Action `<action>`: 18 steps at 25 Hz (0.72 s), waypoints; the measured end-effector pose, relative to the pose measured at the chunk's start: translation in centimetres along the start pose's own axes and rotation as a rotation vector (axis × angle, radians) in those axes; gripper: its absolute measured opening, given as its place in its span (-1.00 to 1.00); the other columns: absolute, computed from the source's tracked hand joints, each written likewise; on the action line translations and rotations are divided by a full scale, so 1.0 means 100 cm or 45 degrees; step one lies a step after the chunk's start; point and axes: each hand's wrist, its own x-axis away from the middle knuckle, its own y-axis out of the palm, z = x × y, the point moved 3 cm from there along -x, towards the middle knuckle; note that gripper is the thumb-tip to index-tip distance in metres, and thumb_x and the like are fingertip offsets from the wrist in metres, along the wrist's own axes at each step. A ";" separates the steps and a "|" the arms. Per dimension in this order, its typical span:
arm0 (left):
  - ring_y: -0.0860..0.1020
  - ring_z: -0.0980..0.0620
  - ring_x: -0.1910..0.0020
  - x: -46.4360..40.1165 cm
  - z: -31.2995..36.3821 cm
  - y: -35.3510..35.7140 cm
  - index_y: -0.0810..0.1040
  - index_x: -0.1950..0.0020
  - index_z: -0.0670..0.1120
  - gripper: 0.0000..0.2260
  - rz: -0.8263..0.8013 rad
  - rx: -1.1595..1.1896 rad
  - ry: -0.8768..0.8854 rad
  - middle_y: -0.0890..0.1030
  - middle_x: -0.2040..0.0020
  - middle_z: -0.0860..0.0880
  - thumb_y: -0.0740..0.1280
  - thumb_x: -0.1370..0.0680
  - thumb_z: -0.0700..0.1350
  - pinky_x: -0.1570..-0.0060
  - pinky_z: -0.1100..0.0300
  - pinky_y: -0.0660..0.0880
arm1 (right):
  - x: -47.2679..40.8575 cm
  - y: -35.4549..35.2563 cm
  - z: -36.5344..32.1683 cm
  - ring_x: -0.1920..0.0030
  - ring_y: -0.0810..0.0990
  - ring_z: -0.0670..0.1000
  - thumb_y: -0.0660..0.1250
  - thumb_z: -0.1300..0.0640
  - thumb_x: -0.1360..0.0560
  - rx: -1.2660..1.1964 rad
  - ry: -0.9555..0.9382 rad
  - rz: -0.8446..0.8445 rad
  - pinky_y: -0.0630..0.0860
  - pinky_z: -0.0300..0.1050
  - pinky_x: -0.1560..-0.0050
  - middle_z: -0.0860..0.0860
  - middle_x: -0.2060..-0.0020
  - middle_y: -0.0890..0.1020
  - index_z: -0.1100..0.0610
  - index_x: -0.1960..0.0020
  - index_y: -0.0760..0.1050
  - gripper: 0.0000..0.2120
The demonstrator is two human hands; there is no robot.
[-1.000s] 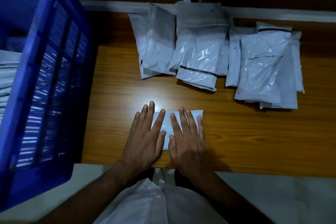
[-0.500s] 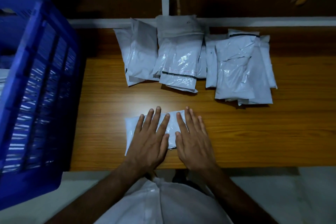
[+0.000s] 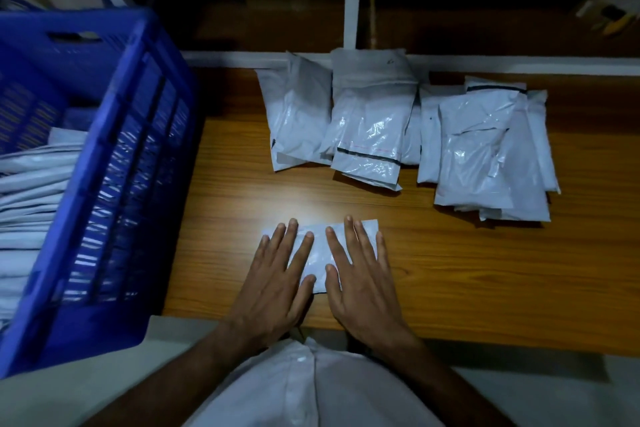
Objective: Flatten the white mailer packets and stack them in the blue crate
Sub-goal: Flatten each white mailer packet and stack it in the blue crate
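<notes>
Two hands, left hand [image 3: 273, 282] and right hand [image 3: 360, 282], press flat with fingers spread on a packet [image 3: 317, 253]. It is white, glossy and slightly wrinkled, lying on the table [image 3: 467, 270].

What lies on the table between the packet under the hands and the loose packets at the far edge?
Nothing: the head view shows bare wooden table between the pressed packet and the unflattened packets.

Bare worktop [image 3: 485, 270] across the middle band and lower right of the frame, open for passage. Blocked at upper centre and upper right by heaped white mailer packets [image 3: 374, 135], reaching the white rail [image 3: 571, 65] behind. Walled off at the left by the tall blue crate [image 3: 114, 184], already holding stacked packets [image 3: 31, 204]; only a narrow strip free beside its slatted side.
</notes>
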 end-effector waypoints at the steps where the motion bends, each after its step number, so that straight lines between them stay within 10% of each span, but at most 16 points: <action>1: -0.09 -0.11 -0.66 0.002 -0.002 0.004 0.06 -0.67 -0.09 -0.42 0.001 0.032 -0.016 -0.05 -0.68 -0.15 0.03 -0.70 0.11 -0.59 -0.16 -0.05 | -0.001 0.003 -0.002 -0.68 -0.07 0.08 0.06 -0.05 -0.69 0.037 -0.010 -0.019 0.00 0.30 -0.63 0.12 -0.69 0.00 0.05 -0.69 0.08 -0.41; 12: -0.22 -0.08 -0.65 -0.002 -0.019 -0.009 -0.14 -0.68 -0.05 -0.26 -0.157 0.066 0.175 -0.22 -0.67 -0.14 0.13 -0.67 0.24 -0.61 -0.05 -0.21 | -0.011 0.003 0.000 -0.68 -0.13 0.01 -0.03 -0.05 -0.72 -0.021 -0.016 -0.104 -0.06 0.18 -0.66 0.07 -0.69 -0.05 0.04 -0.70 0.03 -0.43; 15: -0.05 -0.14 -0.66 0.003 -0.027 -0.017 -0.09 -0.69 -0.06 -0.34 -0.103 -0.051 0.324 -0.08 -0.66 -0.23 0.09 -0.69 0.16 -0.61 -0.05 0.02 | -0.014 -0.012 0.015 -0.67 -0.16 -0.12 0.02 -0.09 -0.72 -0.330 -0.021 -0.203 -0.11 0.14 -0.66 -0.04 -0.69 -0.05 -0.08 -0.69 0.02 -0.44; 18: 0.35 -0.16 -0.52 -0.004 -0.019 -0.028 0.00 -0.68 -0.12 -0.34 -0.029 -0.041 0.398 0.08 -0.63 -0.30 0.18 -0.67 0.07 -0.43 -0.01 0.42 | 0.003 -0.029 0.014 -0.68 -0.16 0.02 0.20 -0.15 -0.62 0.011 -0.171 -0.219 -0.10 0.22 -0.65 0.08 -0.69 -0.08 -0.02 -0.71 -0.08 -0.23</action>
